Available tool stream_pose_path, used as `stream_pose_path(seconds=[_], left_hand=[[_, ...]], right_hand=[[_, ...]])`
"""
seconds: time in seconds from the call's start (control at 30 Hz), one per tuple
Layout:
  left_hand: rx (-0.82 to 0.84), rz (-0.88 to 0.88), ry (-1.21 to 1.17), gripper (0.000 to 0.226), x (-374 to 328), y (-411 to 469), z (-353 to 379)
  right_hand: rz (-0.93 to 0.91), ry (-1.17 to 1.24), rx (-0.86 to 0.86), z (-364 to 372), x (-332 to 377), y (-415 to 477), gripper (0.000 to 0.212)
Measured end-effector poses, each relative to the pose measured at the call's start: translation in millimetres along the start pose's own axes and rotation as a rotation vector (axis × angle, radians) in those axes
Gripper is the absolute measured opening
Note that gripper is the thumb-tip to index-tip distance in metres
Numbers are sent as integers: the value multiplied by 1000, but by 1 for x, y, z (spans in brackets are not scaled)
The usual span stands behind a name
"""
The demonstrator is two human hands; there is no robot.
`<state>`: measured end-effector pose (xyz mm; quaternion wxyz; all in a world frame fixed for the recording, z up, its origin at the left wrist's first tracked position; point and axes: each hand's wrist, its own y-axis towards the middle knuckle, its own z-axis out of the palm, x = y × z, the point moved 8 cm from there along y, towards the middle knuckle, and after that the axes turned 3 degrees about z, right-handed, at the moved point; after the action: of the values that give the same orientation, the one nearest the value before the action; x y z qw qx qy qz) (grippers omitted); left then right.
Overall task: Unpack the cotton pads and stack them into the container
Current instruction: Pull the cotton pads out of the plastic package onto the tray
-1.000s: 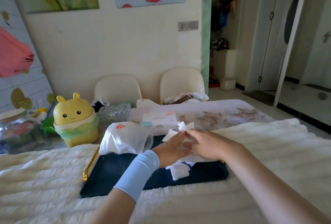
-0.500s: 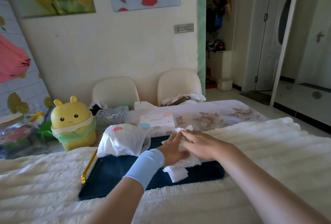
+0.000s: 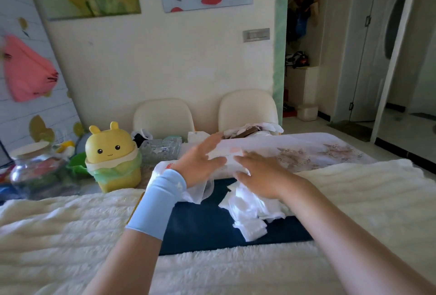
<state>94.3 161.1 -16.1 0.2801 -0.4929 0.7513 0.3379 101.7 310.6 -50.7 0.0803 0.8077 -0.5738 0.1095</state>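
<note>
Left hand (image 3: 200, 162) and right hand (image 3: 262, 174) lifted off the cotton pads (image 3: 250, 209), moved forward, fingers now spread either side of the white box (image 3: 230, 153).

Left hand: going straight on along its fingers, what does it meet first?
The left hand would likely meet the white box just beyond its fingertips; depth is unclear, so it may already be touching it.

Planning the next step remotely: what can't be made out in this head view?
White box: head view, blurred and partly covered by left hand and right hand; open or closed unclear.
Cotton pads: head view, pile blurred, top under right hand; count unreadable.
Plastic bag: head view, behind left wrist; contents hidden.
</note>
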Motion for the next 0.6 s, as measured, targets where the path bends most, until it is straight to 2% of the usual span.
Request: stream_pose_path(seconds=[0.1, 0.23, 0.37, 0.47, 0.53, 0.6], left_hand=[[-183, -58, 157, 48, 23, 0, -38], [-333, -234, 321, 45, 76, -12, -62], [-232, -381, 613, 68, 113, -18, -57], [-141, -327, 598, 81, 110, -14, -53], [-113, -284, 539, 75, 101, -12, -53], [-120, -264, 478, 62, 97, -9, -58]], right_hand=[[-64, 51, -68, -9, 32, 12, 54], [-128, 147, -98, 2, 64, 36, 56], [-173, 186, -30, 27, 87, 54, 60], [-162, 202, 49, 46, 93, 64, 67], [-156, 190, 36, 50, 91, 65, 66], [-145, 82, -98, 43, 86, 62, 58]])
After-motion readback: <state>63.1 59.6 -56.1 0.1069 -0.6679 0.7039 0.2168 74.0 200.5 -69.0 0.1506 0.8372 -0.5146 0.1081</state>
